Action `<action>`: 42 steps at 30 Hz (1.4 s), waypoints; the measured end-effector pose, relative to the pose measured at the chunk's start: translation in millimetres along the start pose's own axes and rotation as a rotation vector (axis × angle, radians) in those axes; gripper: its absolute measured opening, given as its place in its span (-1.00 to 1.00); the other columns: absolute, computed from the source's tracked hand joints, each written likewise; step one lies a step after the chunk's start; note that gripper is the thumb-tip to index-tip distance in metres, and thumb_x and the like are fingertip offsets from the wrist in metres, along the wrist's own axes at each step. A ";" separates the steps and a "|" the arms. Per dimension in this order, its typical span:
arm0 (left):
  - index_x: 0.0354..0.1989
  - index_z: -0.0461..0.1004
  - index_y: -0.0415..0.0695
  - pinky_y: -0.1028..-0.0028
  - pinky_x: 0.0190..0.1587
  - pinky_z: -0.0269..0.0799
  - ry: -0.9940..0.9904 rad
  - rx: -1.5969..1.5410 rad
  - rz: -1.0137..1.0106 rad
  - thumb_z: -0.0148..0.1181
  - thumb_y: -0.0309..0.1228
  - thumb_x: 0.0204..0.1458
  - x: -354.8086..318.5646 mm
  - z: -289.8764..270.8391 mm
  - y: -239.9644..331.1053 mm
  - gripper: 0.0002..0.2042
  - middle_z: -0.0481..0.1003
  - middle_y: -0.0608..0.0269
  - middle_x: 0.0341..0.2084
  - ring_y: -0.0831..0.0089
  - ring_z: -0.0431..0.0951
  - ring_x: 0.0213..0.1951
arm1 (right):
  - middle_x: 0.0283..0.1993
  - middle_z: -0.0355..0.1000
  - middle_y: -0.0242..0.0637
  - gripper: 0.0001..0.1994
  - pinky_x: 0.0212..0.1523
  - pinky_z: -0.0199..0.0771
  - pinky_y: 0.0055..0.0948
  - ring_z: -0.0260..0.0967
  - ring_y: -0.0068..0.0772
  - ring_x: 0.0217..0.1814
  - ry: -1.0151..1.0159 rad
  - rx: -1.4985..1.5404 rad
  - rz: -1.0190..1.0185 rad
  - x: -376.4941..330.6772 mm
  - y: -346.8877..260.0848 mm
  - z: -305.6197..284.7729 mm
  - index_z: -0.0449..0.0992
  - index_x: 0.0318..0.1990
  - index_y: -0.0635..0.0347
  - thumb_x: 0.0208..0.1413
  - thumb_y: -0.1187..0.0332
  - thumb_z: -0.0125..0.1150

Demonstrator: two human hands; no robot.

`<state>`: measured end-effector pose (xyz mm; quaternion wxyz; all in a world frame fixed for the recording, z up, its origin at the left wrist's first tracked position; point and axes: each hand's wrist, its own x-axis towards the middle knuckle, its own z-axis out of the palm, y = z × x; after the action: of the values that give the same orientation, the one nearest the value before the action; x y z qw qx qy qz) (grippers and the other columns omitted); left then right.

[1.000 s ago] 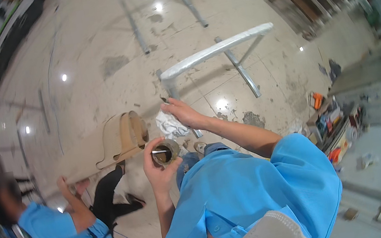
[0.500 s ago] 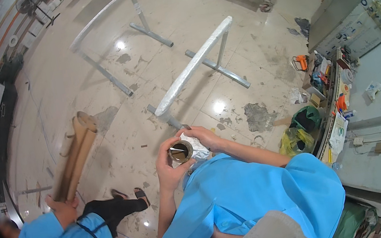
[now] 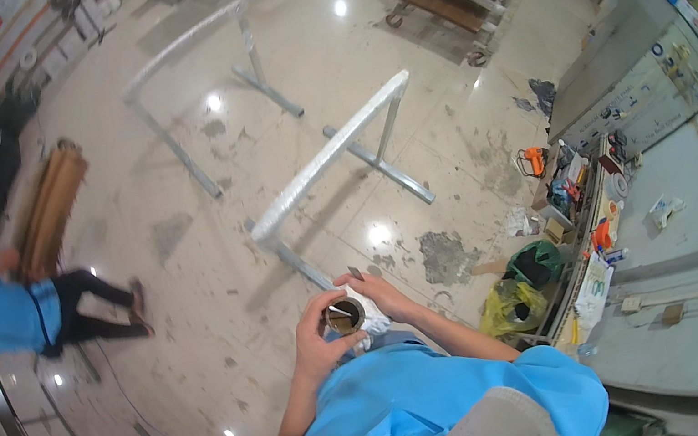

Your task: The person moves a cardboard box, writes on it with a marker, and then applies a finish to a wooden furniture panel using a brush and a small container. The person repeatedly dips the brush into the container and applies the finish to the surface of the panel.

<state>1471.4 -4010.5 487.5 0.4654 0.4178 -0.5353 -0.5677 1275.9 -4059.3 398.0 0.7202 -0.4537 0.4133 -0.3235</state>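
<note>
In front of my waist, my left hand [image 3: 317, 345] is wrapped round a small open brown can [image 3: 344, 317]. A thin pale stick [image 3: 339, 311] leans inside the can. My right hand [image 3: 385, 295] is closed just beyond the can's right side. A small dark flat piece [image 3: 354, 272] sticks out from between its fingers; I cannot tell its kind. Crumpled white material [image 3: 374, 320], cloth or plastic, lies against the can under my right hand.
Two metal stands with wrapped top bars [image 3: 338, 153] [image 3: 182, 50] stand ahead. At left, a person in blue [image 3: 3, 299] carries long brown rolls [image 3: 52, 208]. A cluttered shelf [image 3: 586, 224], bags [image 3: 512, 306] and a large cabinet [image 3: 635, 78] line the right. A wheeled rack [image 3: 447, 3] stands far off.
The person with the brown rolls has moved further left and away from me. My view has shifted a little. Both my hands stay at the can, with the dark piece now showing more clearly.
</note>
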 end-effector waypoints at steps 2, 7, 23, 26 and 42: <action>0.22 0.44 -0.20 0.40 0.22 0.38 0.019 0.034 -0.049 0.58 -0.61 -0.24 -17.8 9.2 0.7 -0.28 0.43 0.22 0.13 0.42 0.47 0.15 | -0.02 0.45 -0.35 -0.74 0.16 0.31 -0.41 0.32 -0.47 0.08 0.042 0.079 0.200 -5.0 14.9 -2.7 0.48 0.04 0.17 0.38 0.21 0.06; 0.21 0.46 -0.22 0.42 0.22 0.39 0.120 0.065 -0.019 0.56 -0.62 -0.25 -41.6 9.7 2.2 -0.29 0.41 0.22 0.15 0.42 0.48 0.14 | -0.04 0.50 -0.33 -0.71 0.18 0.34 -0.40 0.37 -0.49 0.09 -0.019 -0.088 0.217 3.2 26.6 14.3 0.53 0.06 0.23 0.39 0.22 0.07; 0.24 0.42 -0.24 0.39 0.20 0.43 0.470 0.039 0.009 0.57 -0.59 -0.20 -145.3 -158.1 14.1 -0.28 0.43 0.20 0.14 0.41 0.49 0.13 | -0.16 0.49 -0.35 -0.75 -0.02 0.40 -0.39 0.38 -0.49 -0.09 -0.277 -0.123 0.111 105.0 31.9 242.5 0.55 -0.07 0.26 0.38 0.25 0.08; 0.25 0.43 -0.18 0.39 0.20 0.44 0.517 0.135 -0.029 0.59 -0.59 -0.22 -169.2 -202.2 24.5 -0.27 0.44 0.22 0.16 0.41 0.49 0.14 | -0.10 0.53 -0.32 -0.70 0.03 0.43 -0.40 0.43 -0.46 -0.06 -0.356 -0.166 0.127 110.2 32.0 295.4 0.58 0.00 0.25 0.37 0.21 0.10; 0.26 0.44 -0.11 0.33 0.25 0.37 0.901 0.153 -0.069 0.56 -0.50 -0.13 -239.2 -395.4 33.6 -0.32 0.48 0.20 0.14 0.34 0.48 0.19 | -0.15 0.49 -0.36 -0.85 -0.06 0.38 -0.51 0.38 -0.62 -0.10 -0.601 -0.103 0.345 233.0 81.3 490.3 0.50 -0.08 0.23 0.38 0.38 0.03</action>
<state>1910.7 -3863.3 484.5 0.6005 0.6736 -0.3059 -0.3035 1823.8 -4035.1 373.7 0.8300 -0.4877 0.2692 -0.0278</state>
